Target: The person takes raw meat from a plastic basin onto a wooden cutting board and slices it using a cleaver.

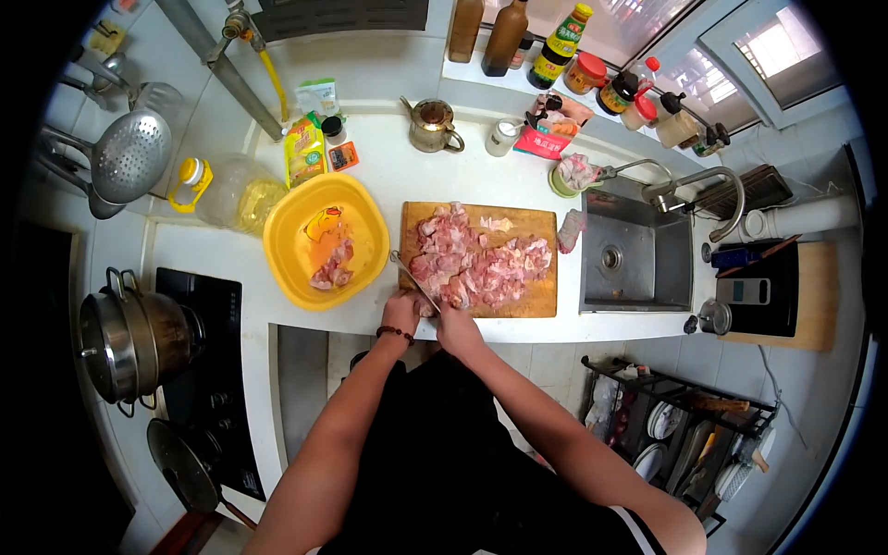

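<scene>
A wooden cutting board (546, 301) carries many chopped pieces of raw meat (476, 268), pink with pale fat. My right hand (455, 326) is closed round the handle of a knife (416, 281) at the board's near edge; its blade points up and left, seen almost edge-on. Just left of it, my left hand (401, 311), with a dark bead bracelet on the wrist, has its fingers curled on a piece of meat at the board's near-left corner, partly hidden by the hand. Beside the board, a yellow basin (280, 264) holds a few more meat pieces.
An oil jug (217, 190) stands left of the basin, near the stove (208, 370) with a steamer pot (120, 342). A metal teapot (432, 125) and a jar (502, 137) sit behind the board. At right are a cloth (571, 230) and a steel sink (606, 287).
</scene>
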Motion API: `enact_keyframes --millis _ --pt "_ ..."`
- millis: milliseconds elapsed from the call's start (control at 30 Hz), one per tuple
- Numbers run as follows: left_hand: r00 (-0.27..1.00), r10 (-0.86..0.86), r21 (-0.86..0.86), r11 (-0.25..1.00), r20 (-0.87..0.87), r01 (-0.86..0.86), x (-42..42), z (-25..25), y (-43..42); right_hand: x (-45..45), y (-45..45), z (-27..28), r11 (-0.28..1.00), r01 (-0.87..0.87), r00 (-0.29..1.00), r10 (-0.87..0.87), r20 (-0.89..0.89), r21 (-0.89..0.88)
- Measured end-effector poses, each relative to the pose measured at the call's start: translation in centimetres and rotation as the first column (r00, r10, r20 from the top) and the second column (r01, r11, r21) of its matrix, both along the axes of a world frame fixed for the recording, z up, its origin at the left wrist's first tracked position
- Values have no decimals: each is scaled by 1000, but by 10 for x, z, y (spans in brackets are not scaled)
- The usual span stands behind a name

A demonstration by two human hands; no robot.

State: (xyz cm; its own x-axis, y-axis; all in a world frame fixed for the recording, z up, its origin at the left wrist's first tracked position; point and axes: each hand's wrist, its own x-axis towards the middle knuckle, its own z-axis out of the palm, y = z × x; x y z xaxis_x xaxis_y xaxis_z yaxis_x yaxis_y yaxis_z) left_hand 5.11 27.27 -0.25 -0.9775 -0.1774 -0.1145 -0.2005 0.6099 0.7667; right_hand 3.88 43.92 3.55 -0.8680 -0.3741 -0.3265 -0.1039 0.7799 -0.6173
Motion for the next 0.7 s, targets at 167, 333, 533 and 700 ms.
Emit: enact_keyframes --millis 167,333,533,700 --pt "1000 9 10 1000 26 -9 2 -3 -2 1 8 1 1000 7 1000 -7 -1 -18" --pt "996 84 5 996 -23 -84 4 -4 -8 13 22 13 997 -4 991 -6 130 80" --pt "997 56 -16 998 -56 -57 5 -7 -10 -2 0 -2 999 51 998 -52 33 8" --pt "992 114 -8 993 -48 -114 9 -7 -10 21 42 11 997 53 996 -57 74 47"
